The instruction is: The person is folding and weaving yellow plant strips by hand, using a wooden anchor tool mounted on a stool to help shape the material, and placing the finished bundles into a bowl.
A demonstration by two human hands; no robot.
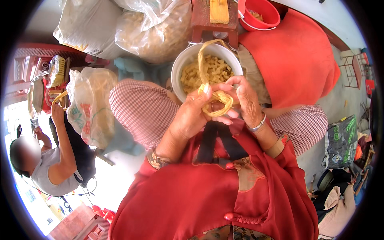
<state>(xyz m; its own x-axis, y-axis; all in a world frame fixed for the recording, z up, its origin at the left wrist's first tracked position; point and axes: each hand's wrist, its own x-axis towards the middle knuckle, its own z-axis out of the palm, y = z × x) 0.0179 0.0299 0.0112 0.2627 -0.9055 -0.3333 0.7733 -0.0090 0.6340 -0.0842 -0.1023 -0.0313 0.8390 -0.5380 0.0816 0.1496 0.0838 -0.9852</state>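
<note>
My left hand (192, 110) pinches a pale piece and a looped yellow fibrous strand (218, 108), just over the front of a white bucket (176, 70). A length of the strand arches up across the bucket's top. My right hand (244, 102), with a bracelet at the wrist, is closed with curled fingers on the loop's right side; some fingertips are hidden behind it. Short yellow pieces (222, 68) lie in the bucket, between my checked-clad knees.
A red stool (199, 24) with a yellow block, a red bucket (268, 20), bulging plastic bags (150, 32) and red cloth (296, 56) surround the bucket. At left, a co-worker (60, 168) handles yellow strands beside a translucent sack (90, 104). A dark sack (340, 142) lies right.
</note>
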